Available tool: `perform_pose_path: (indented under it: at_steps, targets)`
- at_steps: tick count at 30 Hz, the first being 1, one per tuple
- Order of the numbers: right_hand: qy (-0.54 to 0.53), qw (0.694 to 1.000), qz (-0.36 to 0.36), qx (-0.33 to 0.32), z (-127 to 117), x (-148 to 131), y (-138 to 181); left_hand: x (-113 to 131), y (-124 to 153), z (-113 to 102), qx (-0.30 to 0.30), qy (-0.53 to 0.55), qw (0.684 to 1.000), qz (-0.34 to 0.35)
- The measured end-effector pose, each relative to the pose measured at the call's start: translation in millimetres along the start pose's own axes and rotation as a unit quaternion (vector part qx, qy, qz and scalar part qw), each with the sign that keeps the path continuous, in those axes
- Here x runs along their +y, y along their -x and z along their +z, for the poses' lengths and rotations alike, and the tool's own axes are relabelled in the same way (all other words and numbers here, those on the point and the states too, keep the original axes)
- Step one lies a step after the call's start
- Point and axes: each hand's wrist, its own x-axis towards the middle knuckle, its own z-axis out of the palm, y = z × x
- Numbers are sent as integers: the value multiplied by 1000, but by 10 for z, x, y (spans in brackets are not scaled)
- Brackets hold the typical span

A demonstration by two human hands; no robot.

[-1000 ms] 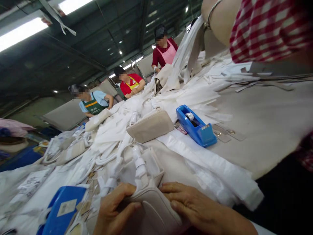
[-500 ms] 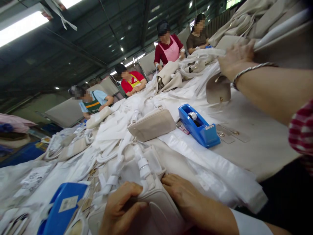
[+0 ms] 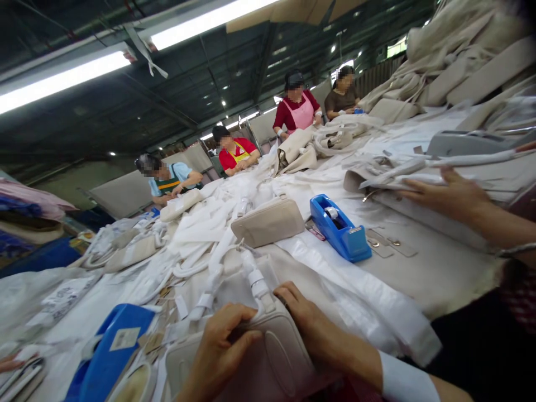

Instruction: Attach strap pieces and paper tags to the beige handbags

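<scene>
A beige handbag (image 3: 268, 357) with white-wrapped straps lies at the table's near edge. My left hand (image 3: 220, 349) grips its top left rim with curled fingers and the thumb over the front. My right hand (image 3: 304, 321) presses on the bag's top right corner, fingers bent over the edge. The wrapped strap (image 3: 257, 282) rises between the two hands.
A blue tape dispenser (image 3: 340, 229) stands mid-table, another blue one (image 3: 111, 349) at near left. A second beige bag (image 3: 268, 222) lies beyond. A neighbour's hand (image 3: 450, 195) with a bracelet rests on straps at right. Several workers sit along the far side amid white wrapping.
The neighbour's arm came down from high at the right to rest on the table. My right hand slid up onto the bag's top edge. The view tilted upward slightly.
</scene>
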Motion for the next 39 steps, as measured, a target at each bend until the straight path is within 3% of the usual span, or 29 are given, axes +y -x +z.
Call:
perform_pose_path:
  at_steps: [4,9,18,24,27,32,36,39]
  targets:
    - [-91,995,-27,33,42,59,19,0,1,-2,14,6,1000,7]
    - [-170,985,-8,11,39,57,-4,-57,-6,-21,-9,26,999,25]
    - [-149,986,48,64,54,93,-62,48,-85,-131,-96,56,993,-26]
    - [-182,979,66,55,36,49,-45,107,-153,-158,-155,116,980,-51]
    - [-204,975,87,12,-37,10,-12,89,-198,-121,-169,111,977,-68]
    - [-341,931,119,-50,-100,89,82,79,-276,-151,-224,109,967,-60]
    - [-345,928,141,-22,-55,71,83,54,-345,-215,-269,129,953,-54]
    - [-386,899,209,-11,-62,-46,-21,21,-426,-218,-293,139,943,-74]
